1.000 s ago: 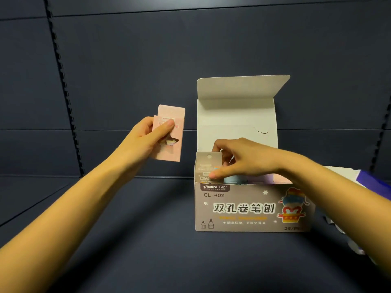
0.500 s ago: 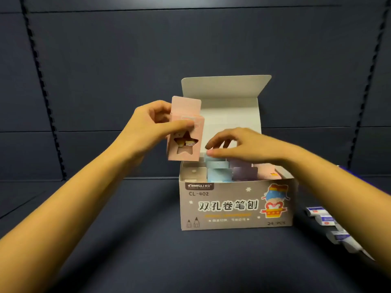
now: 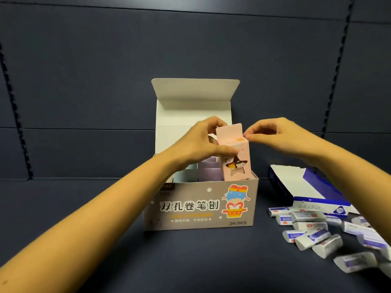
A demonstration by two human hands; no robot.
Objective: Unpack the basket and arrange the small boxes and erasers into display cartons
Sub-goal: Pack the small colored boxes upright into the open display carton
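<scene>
A grey display carton (image 3: 201, 205) with its lid flap up stands on the dark surface in the middle. Purple and pale blue small boxes (image 3: 61, 172) stand inside it. My left hand (image 3: 203, 142) grips a pink small box (image 3: 234, 153) with a star-shaped window, held upright at the carton's right end, its lower part inside. My right hand (image 3: 275, 136) pinches the top right corner of that pink box. Several white erasers (image 3: 311, 231) in blue-printed sleeves lie scattered to the right.
A blue and white carton (image 3: 313, 187) lies open to the right, behind the erasers. A dark panelled wall rises behind everything. Bare dark surface stretches to the left and in front of the grey carton.
My left hand has carried the pink box from the carton's left side down into its right end. My right hand has lifted off the boxes inside and now pinches the pink box's corner.
</scene>
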